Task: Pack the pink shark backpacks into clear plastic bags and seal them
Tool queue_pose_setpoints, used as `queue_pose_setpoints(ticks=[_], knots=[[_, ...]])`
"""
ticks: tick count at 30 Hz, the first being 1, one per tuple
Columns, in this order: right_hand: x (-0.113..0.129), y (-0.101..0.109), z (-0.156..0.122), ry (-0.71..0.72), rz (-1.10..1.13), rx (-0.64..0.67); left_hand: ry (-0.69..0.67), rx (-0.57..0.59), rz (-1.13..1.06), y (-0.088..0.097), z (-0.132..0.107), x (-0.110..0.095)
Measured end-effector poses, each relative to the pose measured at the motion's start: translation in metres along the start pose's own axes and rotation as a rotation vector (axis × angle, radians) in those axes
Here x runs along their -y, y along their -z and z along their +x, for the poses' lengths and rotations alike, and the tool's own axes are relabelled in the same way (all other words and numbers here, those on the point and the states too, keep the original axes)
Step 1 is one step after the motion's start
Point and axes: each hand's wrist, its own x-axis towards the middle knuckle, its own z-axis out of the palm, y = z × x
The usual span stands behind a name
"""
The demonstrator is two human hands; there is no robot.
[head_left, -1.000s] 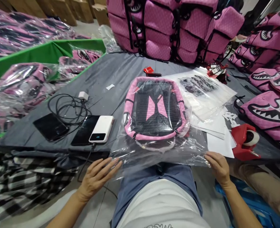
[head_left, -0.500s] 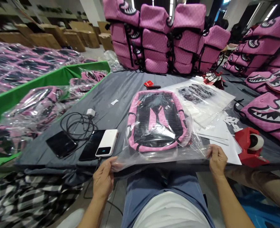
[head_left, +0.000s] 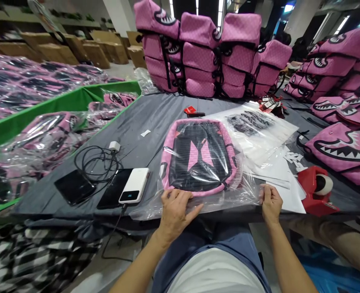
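Note:
A pink backpack (head_left: 227,140) with a black mesh back panel lies inside a clear plastic bag (head_left: 241,203) on the table. My left hand (head_left: 175,213) rests on the backpack's near edge through the plastic; its fingers lie over the rim and the thumb stretches out to the right. My right hand (head_left: 271,203) pinches the near right corner of the plastic bag. The bag's near left part lies loose and wrinkled on the table edge.
A white power bank (head_left: 134,185), a black phone (head_left: 75,186) and a cable lie left. On the right are printed plastic bags (head_left: 265,126), paper and a red tape dispenser (head_left: 316,191). Stacked pink backpacks (head_left: 198,55) stand behind; a green-walled bin (head_left: 106,88) holds wrapped ones.
My left hand has let go of the plastic bag's left corner and moved right onto the backpack's near edge. My right hand keeps its corner, shifted slightly left in view.

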Motion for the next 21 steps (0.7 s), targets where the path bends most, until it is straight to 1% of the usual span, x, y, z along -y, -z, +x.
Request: queue_pose_setpoints(ticks=[2, 5, 7, 11, 14, 17, 21], knots=[[-0.002, 0.000, 0.000, 0.004, 0.005, -0.002, 0.015, 0.037, -0.047, 0.002, -0.002, 0.002], [-0.004, 0.001, 0.000, 0.011, 0.017, -0.042, 0.023, 0.094, -0.130, 0.008, -0.007, 0.009], [-0.005, 0.000, -0.001, 0.018, 0.018, -0.060, 0.039, 0.128, -0.176, 0.011, -0.006, 0.013], [-0.002, 0.000, 0.001, 0.037, -0.002, -0.044, 0.027, 0.189, -0.201, 0.017, 0.012, 0.019], [0.000, 0.000, 0.004, 0.039, -0.011, -0.069, 0.032, 0.257, -0.224, 0.016, 0.031, 0.027], [-0.001, 0.003, 0.006, 0.038, -0.028, -0.096, 0.124, 0.358, -0.326, 0.010, 0.044, 0.036], [-0.001, 0.008, 0.005, 0.013, -0.029, -0.093, 0.245, 0.514, -0.525, 0.005, 0.053, 0.045]])
